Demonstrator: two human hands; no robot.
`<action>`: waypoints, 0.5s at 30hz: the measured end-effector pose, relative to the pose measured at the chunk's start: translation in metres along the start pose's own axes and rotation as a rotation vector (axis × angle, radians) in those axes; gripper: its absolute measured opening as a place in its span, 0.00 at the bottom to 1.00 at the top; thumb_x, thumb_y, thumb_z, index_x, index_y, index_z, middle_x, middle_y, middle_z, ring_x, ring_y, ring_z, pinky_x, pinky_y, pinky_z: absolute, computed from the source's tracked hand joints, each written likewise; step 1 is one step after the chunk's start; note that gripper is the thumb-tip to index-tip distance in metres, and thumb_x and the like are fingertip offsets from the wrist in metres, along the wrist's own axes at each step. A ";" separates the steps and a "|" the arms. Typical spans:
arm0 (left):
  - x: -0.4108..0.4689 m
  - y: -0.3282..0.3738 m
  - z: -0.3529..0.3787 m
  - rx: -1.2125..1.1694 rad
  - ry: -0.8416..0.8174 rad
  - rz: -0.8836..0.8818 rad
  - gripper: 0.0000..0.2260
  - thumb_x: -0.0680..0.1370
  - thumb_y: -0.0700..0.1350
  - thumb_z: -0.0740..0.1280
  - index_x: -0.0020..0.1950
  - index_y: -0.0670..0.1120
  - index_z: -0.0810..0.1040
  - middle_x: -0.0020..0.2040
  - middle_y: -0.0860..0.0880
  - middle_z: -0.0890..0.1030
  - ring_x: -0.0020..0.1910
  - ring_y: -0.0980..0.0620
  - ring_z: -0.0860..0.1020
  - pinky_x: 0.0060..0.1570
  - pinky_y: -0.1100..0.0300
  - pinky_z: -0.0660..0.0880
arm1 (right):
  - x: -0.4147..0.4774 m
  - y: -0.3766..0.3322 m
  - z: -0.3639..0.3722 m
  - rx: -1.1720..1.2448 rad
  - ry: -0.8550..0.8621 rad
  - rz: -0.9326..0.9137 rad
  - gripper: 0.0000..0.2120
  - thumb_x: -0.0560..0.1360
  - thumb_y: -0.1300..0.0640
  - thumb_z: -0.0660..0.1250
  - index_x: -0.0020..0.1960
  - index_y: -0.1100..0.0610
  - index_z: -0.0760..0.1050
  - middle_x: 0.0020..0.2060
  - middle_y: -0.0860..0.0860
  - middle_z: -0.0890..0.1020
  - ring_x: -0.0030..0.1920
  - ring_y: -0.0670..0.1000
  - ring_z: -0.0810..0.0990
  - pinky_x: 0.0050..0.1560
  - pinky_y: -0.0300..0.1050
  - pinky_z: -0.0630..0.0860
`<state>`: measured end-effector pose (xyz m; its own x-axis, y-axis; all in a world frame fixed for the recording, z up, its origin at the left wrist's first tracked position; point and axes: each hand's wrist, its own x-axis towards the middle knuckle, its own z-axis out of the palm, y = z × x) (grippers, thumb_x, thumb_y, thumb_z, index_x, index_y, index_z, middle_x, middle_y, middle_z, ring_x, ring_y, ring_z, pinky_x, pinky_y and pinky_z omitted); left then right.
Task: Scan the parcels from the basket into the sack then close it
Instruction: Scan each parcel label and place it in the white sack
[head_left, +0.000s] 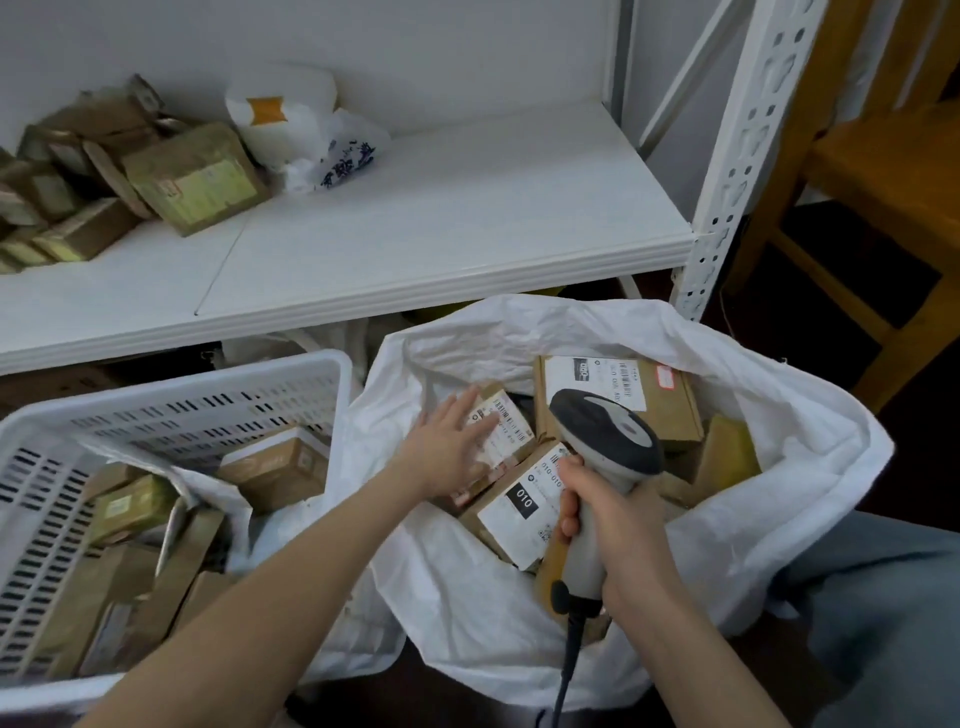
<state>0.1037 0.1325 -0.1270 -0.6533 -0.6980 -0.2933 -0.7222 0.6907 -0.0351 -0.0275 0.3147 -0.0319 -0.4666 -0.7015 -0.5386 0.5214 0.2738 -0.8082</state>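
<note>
Parcels (618, 400), brown cartons with white printed labels, fill the open white sack (800, 467) at centre right of the frame, its mouth spread wide and its rim folded outward. Left hand (452, 449), centre of frame, reaches over the sack's left rim with fingers straight and slightly spread, laid across the label of a small carton (511, 423) near the top of the pile; it curls round nothing. Right hand (618, 525), lower centre right, grips the handle of a grey scanner (608, 436), all fingers wrapped round it, the dark-rimmed head pointing up the frame and hanging over the pile. Just left of that hand lies a 010 carton (519, 506), tilted, label up. A dark cable (566, 670) leaves the handle's base toward the bottom edge. Basket (208, 387), white slotted plastic, lower left, stands just beside the sack; more cartons (280, 470) lie in it, heaped at various angles. Shelf (441, 223), white, crosses the upper half of the frame above both; a heap of brown packets (197, 179) sits at its upper left, with a white plastic bag (291, 119) just right of them. A wooden chair (883, 171) occupies the upper right, and a grey trouser leg (883, 597) the lower right
</note>
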 end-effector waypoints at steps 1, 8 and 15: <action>-0.006 -0.005 0.008 0.039 -0.017 -0.030 0.34 0.78 0.56 0.63 0.78 0.59 0.46 0.79 0.47 0.41 0.78 0.45 0.46 0.75 0.44 0.48 | -0.002 0.003 0.005 -0.009 -0.010 0.005 0.11 0.73 0.62 0.71 0.32 0.59 0.75 0.25 0.54 0.75 0.23 0.48 0.71 0.31 0.42 0.73; -0.032 -0.009 0.000 -0.136 0.085 -0.101 0.31 0.79 0.48 0.64 0.78 0.57 0.54 0.79 0.44 0.48 0.76 0.42 0.54 0.73 0.51 0.56 | -0.018 0.021 0.036 -0.070 -0.098 -0.019 0.07 0.73 0.62 0.70 0.37 0.62 0.77 0.24 0.53 0.73 0.22 0.48 0.69 0.29 0.43 0.69; -0.137 -0.116 0.035 -0.386 0.215 -0.435 0.23 0.78 0.51 0.64 0.72 0.48 0.68 0.72 0.46 0.65 0.67 0.45 0.69 0.62 0.52 0.71 | -0.026 0.065 0.135 -0.087 -0.312 0.085 0.04 0.75 0.63 0.68 0.41 0.61 0.76 0.23 0.52 0.71 0.21 0.47 0.67 0.26 0.41 0.67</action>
<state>0.2849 0.1539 -0.1160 -0.2827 -0.9505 -0.1289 -0.9364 0.2444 0.2518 0.1146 0.2622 -0.0384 -0.1756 -0.8377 -0.5171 0.4796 0.3859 -0.7881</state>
